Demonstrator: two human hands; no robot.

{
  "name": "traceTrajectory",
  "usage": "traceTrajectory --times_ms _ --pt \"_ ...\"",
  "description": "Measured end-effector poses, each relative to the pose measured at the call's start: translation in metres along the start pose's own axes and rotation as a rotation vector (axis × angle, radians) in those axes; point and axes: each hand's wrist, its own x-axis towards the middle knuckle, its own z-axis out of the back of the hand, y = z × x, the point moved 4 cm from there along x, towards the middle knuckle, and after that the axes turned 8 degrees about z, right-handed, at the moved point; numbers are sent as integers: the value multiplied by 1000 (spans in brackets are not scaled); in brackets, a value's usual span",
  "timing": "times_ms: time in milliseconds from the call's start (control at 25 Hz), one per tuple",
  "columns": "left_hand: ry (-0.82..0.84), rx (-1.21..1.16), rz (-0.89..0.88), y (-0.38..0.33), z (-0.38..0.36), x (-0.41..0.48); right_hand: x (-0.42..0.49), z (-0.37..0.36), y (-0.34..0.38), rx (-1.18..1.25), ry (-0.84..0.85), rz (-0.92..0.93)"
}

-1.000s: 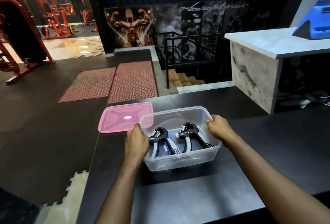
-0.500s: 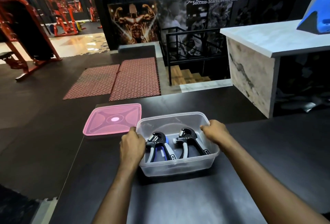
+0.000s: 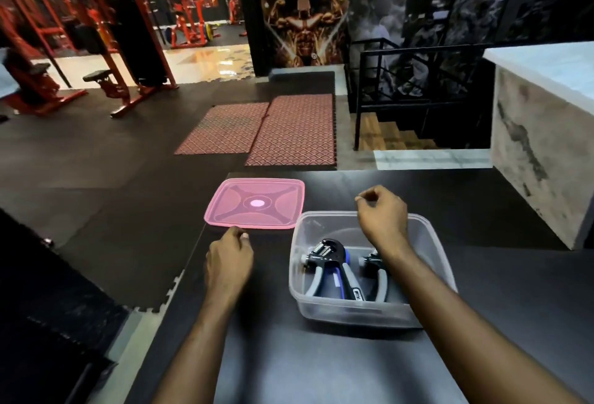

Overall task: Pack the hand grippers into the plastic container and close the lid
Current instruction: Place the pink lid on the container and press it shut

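Pink translucent plastic lid: lies flat on the black counter, at eleven o'clock from the clear rectangular plastic container, near it but apart.

Two black-and-grey spring hand grippers: both inside the container, side by side; the one toward three o'clock is partly hidden by our right forearm.

Left hand: loosely curled, holding nothing, fingertips just short of the lid's near edge.

Right hand: loosely closed, empty, over the container's far rim.

Step, as we judge it: packing done, lid still off. Next move calls for taking the lid by its edges, carrying it toward four o'clock, squaring it on the rim, pressing the corners.

Edges: the lid's nine o'clock side sits at the counter's edge, so we lift rather than slide outward. Room toward three o'clock is open.
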Motion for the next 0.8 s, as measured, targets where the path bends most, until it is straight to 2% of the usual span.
traceTrajectory --times_ms 320,560,640,720,800 --pt "57 -65 35 86 45 97 -11 -133 89 -22 200 76" --pt "218 -90 -78 111 30 176 -12 -238 109 -375 500 14" --pt "253 -102 -120 113 22 187 -23 -252 100 -527 500 -18" --pt "268 -109 -161 117 15 197 -32 -259 92 -662 424 -5" --pt "291 -125 -169 123 8 204 -41 -262 83 -687 372 33"
